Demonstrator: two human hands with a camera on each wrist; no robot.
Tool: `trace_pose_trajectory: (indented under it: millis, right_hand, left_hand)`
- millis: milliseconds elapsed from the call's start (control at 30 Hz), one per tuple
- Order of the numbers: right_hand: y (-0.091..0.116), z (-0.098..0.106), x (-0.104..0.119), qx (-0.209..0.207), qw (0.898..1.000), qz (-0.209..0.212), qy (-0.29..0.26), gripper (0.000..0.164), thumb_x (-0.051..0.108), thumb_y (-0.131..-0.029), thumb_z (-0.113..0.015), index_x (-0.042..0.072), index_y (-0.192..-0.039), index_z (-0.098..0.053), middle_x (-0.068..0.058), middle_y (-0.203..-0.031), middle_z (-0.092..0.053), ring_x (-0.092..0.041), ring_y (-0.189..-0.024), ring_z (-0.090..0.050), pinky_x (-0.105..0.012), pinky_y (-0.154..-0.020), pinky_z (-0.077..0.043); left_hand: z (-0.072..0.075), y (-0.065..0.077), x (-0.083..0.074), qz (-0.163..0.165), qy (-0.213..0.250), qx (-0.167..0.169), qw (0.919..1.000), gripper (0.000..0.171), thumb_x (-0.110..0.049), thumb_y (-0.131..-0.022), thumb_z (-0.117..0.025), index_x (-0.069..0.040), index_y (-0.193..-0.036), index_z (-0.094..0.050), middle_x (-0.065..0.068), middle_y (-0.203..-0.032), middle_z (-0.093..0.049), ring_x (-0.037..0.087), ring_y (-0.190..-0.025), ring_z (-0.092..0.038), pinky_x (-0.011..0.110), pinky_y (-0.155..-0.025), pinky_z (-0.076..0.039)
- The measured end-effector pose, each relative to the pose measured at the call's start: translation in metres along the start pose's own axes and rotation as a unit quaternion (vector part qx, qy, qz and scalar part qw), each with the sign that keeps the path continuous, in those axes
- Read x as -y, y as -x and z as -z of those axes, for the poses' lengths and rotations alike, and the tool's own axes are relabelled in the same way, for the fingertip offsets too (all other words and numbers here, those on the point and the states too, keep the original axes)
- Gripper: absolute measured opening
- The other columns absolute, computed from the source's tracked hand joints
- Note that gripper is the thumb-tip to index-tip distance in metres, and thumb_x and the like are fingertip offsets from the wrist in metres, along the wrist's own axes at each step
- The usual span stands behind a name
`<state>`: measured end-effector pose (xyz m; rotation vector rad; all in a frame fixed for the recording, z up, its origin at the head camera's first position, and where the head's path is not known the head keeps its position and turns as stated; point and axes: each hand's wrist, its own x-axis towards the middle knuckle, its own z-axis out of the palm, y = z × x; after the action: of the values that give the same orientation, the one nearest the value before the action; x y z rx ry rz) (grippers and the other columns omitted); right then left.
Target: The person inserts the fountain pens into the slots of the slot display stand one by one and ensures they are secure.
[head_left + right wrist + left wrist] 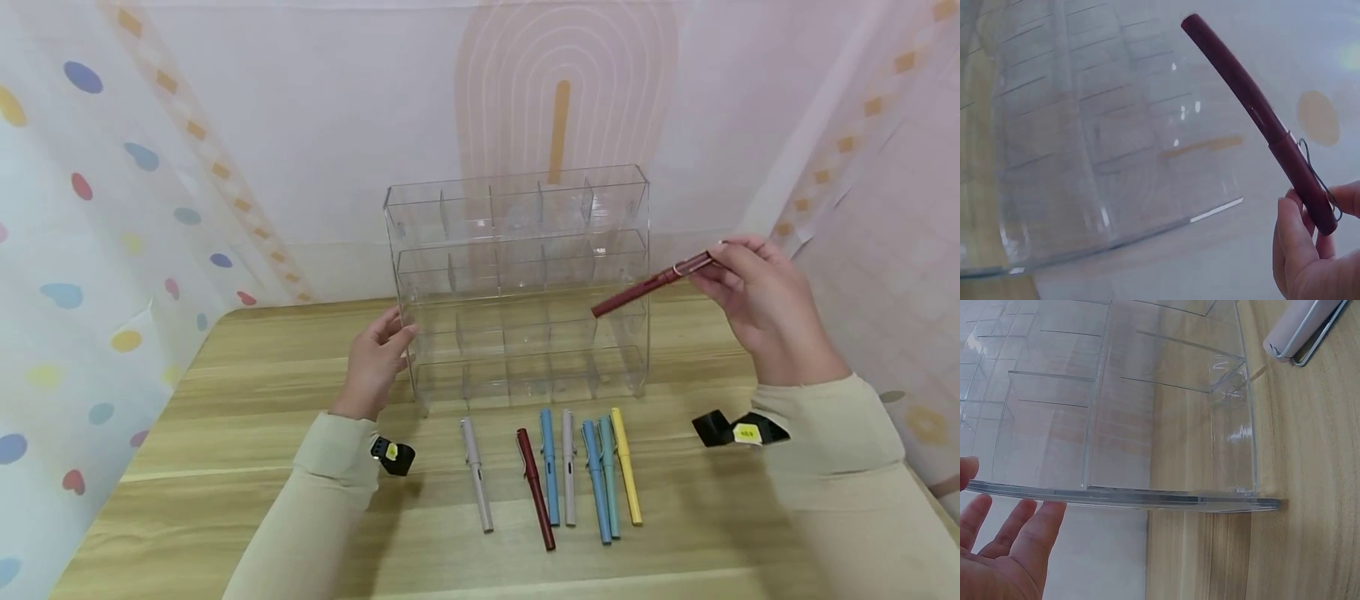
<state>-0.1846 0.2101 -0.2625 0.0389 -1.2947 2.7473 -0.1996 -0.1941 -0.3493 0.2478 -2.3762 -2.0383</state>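
Note:
A clear plastic rack (525,287) with four tiers of compartments stands upright at the table's back. My left hand (377,362) holds its left side panel (1172,500), thumb on one face and fingers on the other. On the right, my right hand (772,296) pinches a dark red pen (651,287) near its clip end. The pen slants down and left, its far end in front of the rack's right part. In the right wrist view, thumb and fingers grip the dark red pen (1254,115) beside its wire clip.
In front of the rack lie a grey pen (477,475), another dark red pen (536,492), blue pens (550,467), a second grey pen (569,471), a teal pen (610,479) and a yellow pen (627,467). A patterned curtain (315,125) hangs behind the wooden table (247,467).

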Motion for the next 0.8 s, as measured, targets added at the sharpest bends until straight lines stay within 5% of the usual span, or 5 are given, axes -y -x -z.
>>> trace_pose_trajectory:
  millis: [233, 533, 800]
  right_hand:
    - [-0.013, -0.036, 0.01, -0.058, 0.998, 0.034, 0.013, 0.017, -0.006, -0.088, -0.064, 0.003, -0.091, -0.051, -0.007, -0.08, -0.06, -0.017, -0.068, -0.065, -0.028, -0.067, -0.056]
    - [-0.038, -0.078, 0.014, -0.085, 0.994, 0.066, -0.023, 0.017, -0.009, -0.087, -0.062, 0.002, -0.09, -0.05, -0.009, -0.086, -0.056, -0.019, -0.067, -0.067, -0.029, -0.063, -0.056]
    - [-0.057, -0.103, 0.011, -0.117, 0.99, 0.083, 0.007, 0.017, -0.006, -0.086, -0.066, 0.005, -0.087, -0.052, -0.009, -0.082, -0.06, -0.017, -0.064, -0.063, -0.027, -0.064, -0.055]
  left_hand:
    - [0.0, -0.001, -0.003, 0.004, -0.003, -0.004, 1.0, 0.051, -0.018, -0.1, -0.052, -0.016, -0.149, -0.038, 0.014, -0.143, -0.046, 0.029, -0.127, -0.047, 0.046, -0.098, -0.044]
    - [0.002, -0.001, -0.005, -0.004, -0.007, -0.003, 1.0, 0.05, -0.018, -0.101, -0.051, -0.016, -0.149, -0.038, 0.015, -0.144, -0.045, 0.029, -0.128, -0.047, 0.047, -0.098, -0.044]
    - [0.0, 0.002, -0.004, 0.0, -0.004, 0.004, 1.0, 0.051, -0.018, -0.101, -0.052, -0.016, -0.15, -0.037, 0.015, -0.144, -0.045, 0.029, -0.129, -0.046, 0.047, -0.099, -0.044]
